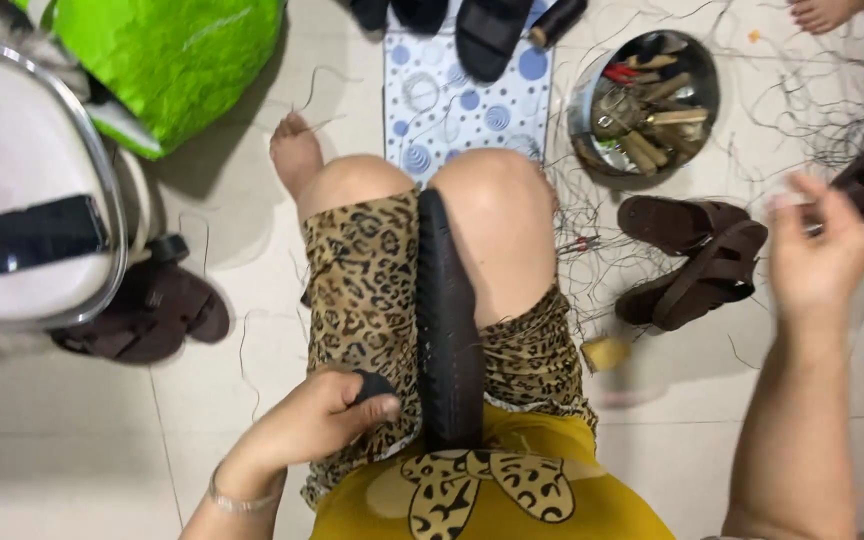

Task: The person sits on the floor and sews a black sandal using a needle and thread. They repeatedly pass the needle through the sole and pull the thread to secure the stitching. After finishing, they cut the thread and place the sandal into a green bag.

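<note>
One black shoe sole (449, 330) stands on edge, clamped between the seated person's two knees, and the left hand (324, 412) is just beside it with its grip clenched around one small dark object (373, 384) that cannot be identified. The right hand (818, 248) is raised well apart to the right, fingers pinched together, though what they hold, if anything, cannot be told. On the floor (202, 330) lie two brown sandals (697, 258) side by side near the right knee, one round metal bowl (645, 100) of wooden-handled tools beyond them, and one dotted mat (452, 105) ahead of the knees.
</note>
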